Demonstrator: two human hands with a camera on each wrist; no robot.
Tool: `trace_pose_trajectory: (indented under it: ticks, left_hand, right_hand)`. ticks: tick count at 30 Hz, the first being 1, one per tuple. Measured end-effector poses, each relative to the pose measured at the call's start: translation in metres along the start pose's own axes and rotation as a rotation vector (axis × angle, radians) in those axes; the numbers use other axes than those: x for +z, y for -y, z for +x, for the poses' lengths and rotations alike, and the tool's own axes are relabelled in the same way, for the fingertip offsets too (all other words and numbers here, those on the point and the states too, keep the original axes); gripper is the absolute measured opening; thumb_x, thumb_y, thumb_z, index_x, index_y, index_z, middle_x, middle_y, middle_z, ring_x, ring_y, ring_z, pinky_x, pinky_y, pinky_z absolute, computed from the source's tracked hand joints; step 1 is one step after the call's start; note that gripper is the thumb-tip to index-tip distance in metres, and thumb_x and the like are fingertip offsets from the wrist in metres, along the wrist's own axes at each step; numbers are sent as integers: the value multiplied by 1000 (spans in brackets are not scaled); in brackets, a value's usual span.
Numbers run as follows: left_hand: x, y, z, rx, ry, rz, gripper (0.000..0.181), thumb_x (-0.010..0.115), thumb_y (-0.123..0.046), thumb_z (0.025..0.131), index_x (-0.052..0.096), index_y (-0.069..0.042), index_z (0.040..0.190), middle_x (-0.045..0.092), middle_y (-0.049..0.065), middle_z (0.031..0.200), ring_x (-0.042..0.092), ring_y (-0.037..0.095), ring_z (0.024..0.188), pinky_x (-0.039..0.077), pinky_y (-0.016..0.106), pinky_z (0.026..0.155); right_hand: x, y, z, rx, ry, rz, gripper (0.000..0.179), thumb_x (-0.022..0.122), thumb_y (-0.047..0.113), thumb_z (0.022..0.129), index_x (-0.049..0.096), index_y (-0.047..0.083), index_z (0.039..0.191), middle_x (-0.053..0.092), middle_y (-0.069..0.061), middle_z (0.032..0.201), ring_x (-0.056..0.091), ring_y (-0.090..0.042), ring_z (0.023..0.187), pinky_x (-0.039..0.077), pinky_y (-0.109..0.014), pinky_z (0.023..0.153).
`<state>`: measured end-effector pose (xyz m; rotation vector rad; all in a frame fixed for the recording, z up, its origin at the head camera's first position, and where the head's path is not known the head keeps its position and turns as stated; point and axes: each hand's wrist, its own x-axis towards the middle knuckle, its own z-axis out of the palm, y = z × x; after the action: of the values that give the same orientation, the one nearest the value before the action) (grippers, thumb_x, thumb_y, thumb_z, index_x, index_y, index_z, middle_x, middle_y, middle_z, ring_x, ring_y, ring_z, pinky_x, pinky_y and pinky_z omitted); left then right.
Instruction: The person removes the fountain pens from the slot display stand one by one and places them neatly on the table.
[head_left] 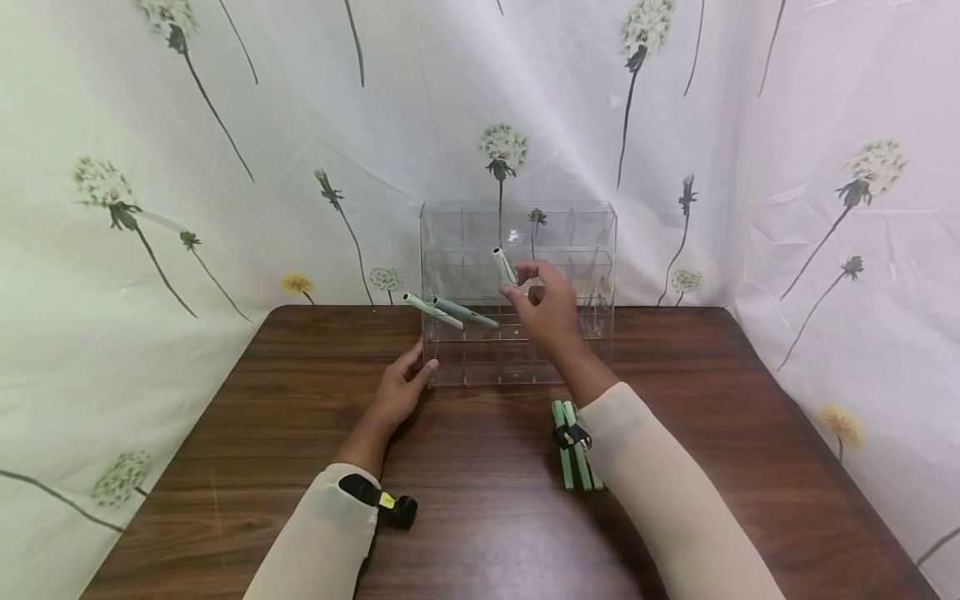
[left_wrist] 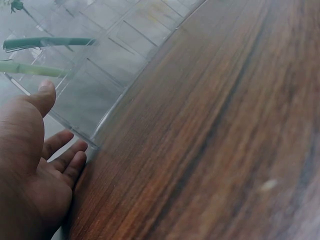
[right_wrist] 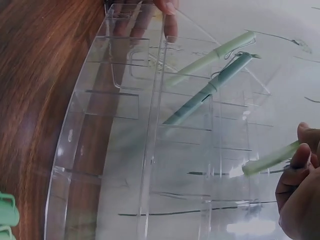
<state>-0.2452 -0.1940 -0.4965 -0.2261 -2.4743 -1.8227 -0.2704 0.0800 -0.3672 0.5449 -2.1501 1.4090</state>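
A clear acrylic organizer with tiered compartments stands on the table. My right hand pinches a pale green pen in front of its upper tiers, cap end up and tilted left; the right wrist view shows this pen between thumb and fingers. My left hand rests at the organizer's left side, thumb by the front edge and loosely extended fingers along the side wall. Two pens lean left in the organizer's left compartments: a light green pen and a darker teal pen.
Several green pens lie together on the wooden table, under my right forearm. Flower-printed white cloth hangs close behind the organizer and along both sides. A wrist camera sticks out from my left sleeve.
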Motion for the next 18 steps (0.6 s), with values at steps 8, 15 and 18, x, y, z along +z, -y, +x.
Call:
trace_pose_trajectory:
  ticks: [8,15,18]
  left_hand:
    - [0,1,1,-2,-2,-1,64,64,-25,113,39,-17,171,48,17,171,59,36,145,48,46,118]
    - [-1,0,0,-9,12,-4,65,64,-28,113,37,-18,171,45,16,173,55,38,150,43,53,124]
    - [-1,-1,0,-9,12,9,66,64,-29,113,36,-19,172,46,17,172,57,38,148,45,53,122]
  right_hand:
    - [-11,7,-12,-65,73,-16,52,77,12,103,57,1,150,66,-13,114,33,-9,49,33,-26,49]
    - [-20,16,-23,-15,152,75,75,73,15,106,33,11,170,66,-11,111,33,-9,52,34,-27,52]
    - [-23,19,-28,-7,170,100,82,73,14,106,25,16,173,65,-8,104,34,-9,54,35,-27,53]
